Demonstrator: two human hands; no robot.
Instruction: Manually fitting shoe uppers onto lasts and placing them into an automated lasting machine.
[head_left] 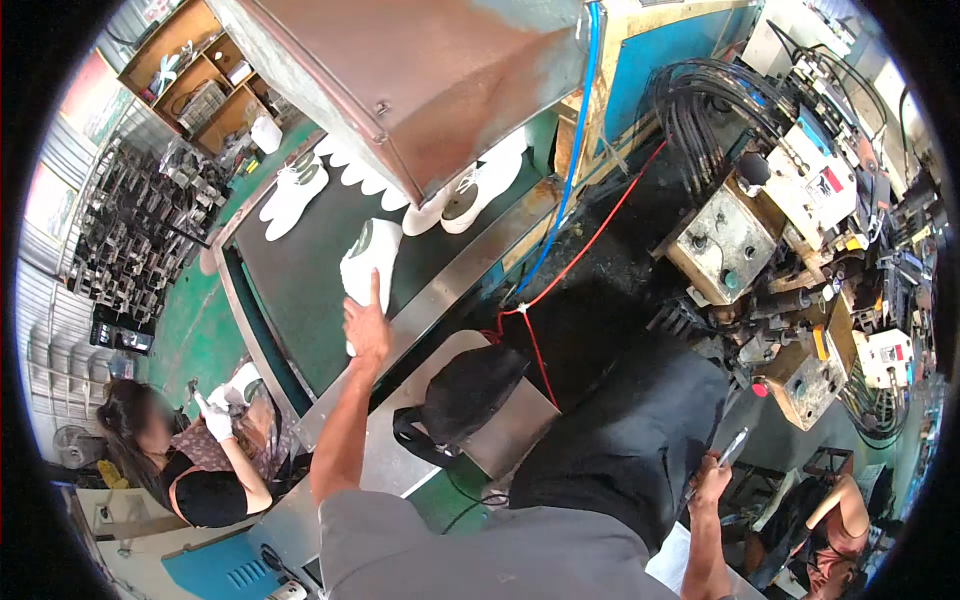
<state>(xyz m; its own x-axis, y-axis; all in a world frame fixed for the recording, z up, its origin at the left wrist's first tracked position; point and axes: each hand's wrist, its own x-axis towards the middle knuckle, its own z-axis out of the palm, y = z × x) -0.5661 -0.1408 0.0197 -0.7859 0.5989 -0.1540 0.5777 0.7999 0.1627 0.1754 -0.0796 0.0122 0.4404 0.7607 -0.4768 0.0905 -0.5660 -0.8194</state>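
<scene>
My left hand (367,328) is on a white shoe (372,252) with a grey-green opening, above the dark conveyor belt (300,300). Its index finger stretches along the shoe's side, and the grip underneath is partly hidden. Low at the right, beside my dark trousers, my right hand (708,482) is closed round a slim silver tool (734,447) whose tip points up and away. The tool's exact kind is unclear. More white shoes lie on the belt: a pair (296,195) to the left and a laced shoe (478,192) by the metal hood.
A rusty brown metal hood (430,90) overhangs the belt. A black bag (475,395) rests on a metal surface beside me. Red and blue hoses (575,262) run at the right, near machine control boxes (725,245). One co-worker (215,455) sits left with a shoe; another (840,530) is lower right.
</scene>
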